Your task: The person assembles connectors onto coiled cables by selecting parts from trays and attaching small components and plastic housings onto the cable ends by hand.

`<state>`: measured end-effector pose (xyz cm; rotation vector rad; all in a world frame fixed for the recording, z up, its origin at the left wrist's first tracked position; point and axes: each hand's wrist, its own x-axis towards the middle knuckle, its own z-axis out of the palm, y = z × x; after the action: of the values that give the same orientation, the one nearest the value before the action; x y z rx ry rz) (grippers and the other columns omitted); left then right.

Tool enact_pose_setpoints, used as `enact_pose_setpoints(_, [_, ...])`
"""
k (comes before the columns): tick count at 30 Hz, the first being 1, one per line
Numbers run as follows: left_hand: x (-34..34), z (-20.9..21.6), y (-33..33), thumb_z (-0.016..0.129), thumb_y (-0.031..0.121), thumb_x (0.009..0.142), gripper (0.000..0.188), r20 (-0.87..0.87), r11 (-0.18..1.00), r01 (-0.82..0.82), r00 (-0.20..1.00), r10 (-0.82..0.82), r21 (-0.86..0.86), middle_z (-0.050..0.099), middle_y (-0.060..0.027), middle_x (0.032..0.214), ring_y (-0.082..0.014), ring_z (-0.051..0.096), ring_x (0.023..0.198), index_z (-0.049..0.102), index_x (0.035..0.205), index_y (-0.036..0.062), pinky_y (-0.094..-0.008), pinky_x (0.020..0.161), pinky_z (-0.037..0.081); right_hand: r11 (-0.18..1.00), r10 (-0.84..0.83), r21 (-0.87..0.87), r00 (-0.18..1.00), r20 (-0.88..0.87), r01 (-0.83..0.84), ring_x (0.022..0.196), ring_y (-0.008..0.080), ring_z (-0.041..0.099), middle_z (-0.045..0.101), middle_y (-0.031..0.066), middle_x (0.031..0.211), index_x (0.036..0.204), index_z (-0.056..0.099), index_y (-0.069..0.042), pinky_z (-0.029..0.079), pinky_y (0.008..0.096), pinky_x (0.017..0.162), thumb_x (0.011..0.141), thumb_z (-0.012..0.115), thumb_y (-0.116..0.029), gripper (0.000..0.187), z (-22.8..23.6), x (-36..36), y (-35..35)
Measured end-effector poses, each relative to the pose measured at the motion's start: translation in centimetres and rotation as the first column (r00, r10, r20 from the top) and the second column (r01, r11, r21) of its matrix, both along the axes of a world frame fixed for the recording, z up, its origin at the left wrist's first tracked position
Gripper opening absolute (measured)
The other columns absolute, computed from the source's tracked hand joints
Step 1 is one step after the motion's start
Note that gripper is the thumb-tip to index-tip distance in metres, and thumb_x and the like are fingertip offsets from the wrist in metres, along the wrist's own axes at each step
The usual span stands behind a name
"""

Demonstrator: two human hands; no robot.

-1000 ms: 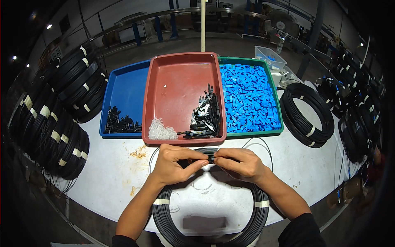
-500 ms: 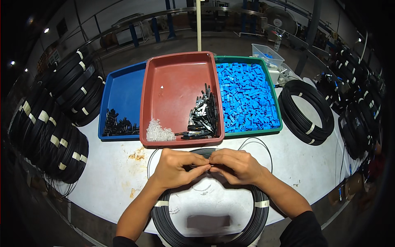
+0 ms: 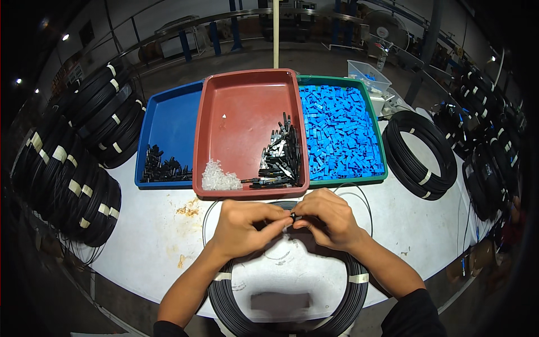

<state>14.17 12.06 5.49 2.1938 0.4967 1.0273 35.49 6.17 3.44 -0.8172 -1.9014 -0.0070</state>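
My left hand (image 3: 244,227) and my right hand (image 3: 330,222) meet above the far side of a coil of black cable (image 3: 222,297), thumbs and fingers pinched. Between the fingertips shows a small black part (image 3: 293,216), likely a cable connector piece. My right hand grips it. The left fingertips press together right beside it, and what they hold is hidden. Thin loose cable loops curve out from the coil on both sides. Whitish bands tie the coil at its left and right.
Beyond my hands stand a red tray (image 3: 199,140) with clear sleeves and black connectors, a blue tray (image 3: 141,135) with black parts, and a green tray (image 3: 379,140) full of blue clips. Cable coils stack at left (image 3: 73,196); another coil (image 3: 443,174) lies at right.
My right hand has drawn slightly right and up, away from the left fingertips. The small black part now shows between them. The whole view has shifted slightly.
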Motion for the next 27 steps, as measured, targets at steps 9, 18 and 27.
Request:
enact_pose_setpoints(9, [0.3,-0.3,1.1,0.087,0.004,0.073,0.019,-0.092,0.623,0.113,0.994,-0.066,0.774,0.076,-0.0129,0.082,-0.0206,0.072,0.067,0.077,0.088,-0.0014,-0.0310,0.062,0.059,0.831,-0.008,-0.554,0.994,-0.106,-0.052,0.072,0.0294,0.065,0.068,0.0134,0.082,0.090,0.065,0.001,0.052,0.0368,0.064,0.084,0.074,-0.001,0.011,0.7,0.0,-0.9])
enact_pose_setpoints(18, [-0.4,-0.3,0.4,0.084,0.004,0.077,0.016,0.035,0.999,0.037,0.999,-0.037,0.018,0.079,-0.0120,0.088,-0.0189,0.076,0.071,0.081,0.093,0.0025,-0.0281,0.066,0.061,0.996,0.090,-0.016,0.976,0.200,-0.089,0.079,0.0296,0.067,0.070,0.0141,0.093,0.100,0.067,0.004,0.056,0.0384,0.070,0.065,0.078,0.004,0.037,0.2,0.6,-0.1])
enact_pose_setpoints(27, [-0.1,-0.7,0.4,0.082,0.003,0.077,0.018,-0.042,0.959,0.078,0.997,-0.069,0.272,0.078,-0.0137,0.087,-0.0198,0.076,0.071,0.079,0.094,-0.0005,-0.0292,0.066,0.061,0.992,-0.056,0.124,0.935,0.350,0.013,0.076,0.0263,0.066,0.066,0.0115,0.089,0.090,0.062,-0.001,0.054,0.0356,0.068,0.080,0.071,-0.004,0.014,0.4,0.0,-0.9])
